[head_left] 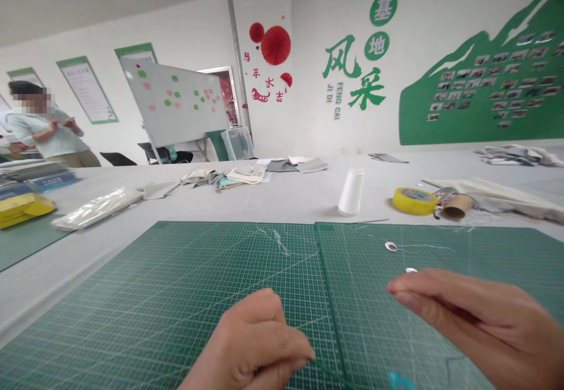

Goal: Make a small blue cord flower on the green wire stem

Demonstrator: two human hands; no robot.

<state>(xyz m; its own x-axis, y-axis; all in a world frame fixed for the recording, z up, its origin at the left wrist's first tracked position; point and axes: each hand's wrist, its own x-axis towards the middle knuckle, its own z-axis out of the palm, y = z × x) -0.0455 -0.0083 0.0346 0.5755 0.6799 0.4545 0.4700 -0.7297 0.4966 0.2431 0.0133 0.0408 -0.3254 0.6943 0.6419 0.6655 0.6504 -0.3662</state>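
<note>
At far left, a co-worker (46, 125) is seen standing beyond the grey table (286, 199), with both hands raised at chest height. A yellow box (22, 211) and a plastic-wrapped packet (97, 208) are placed near the table's left side, and folded fabric pieces (224, 175) are laid farther back. The left hand (251, 343) is held closed over the lower edge of the green cutting mats (176, 296), thumb pressed against the fingers; whether a thread is grasped cannot be determined. Fine white thread (282, 243) is strewn across the mats. A white thread cone (351, 191) is stood upright beyond the mats. Two small metal pieces (390, 246) are positioned on the right mat, just beyond the right hand (480, 319), whose fingertips are pinched together without visible contact. Its grasp cannot be determined. A yellow tape roll (414, 201) and a cardboard tube (458, 205) are placed at right.
</note>
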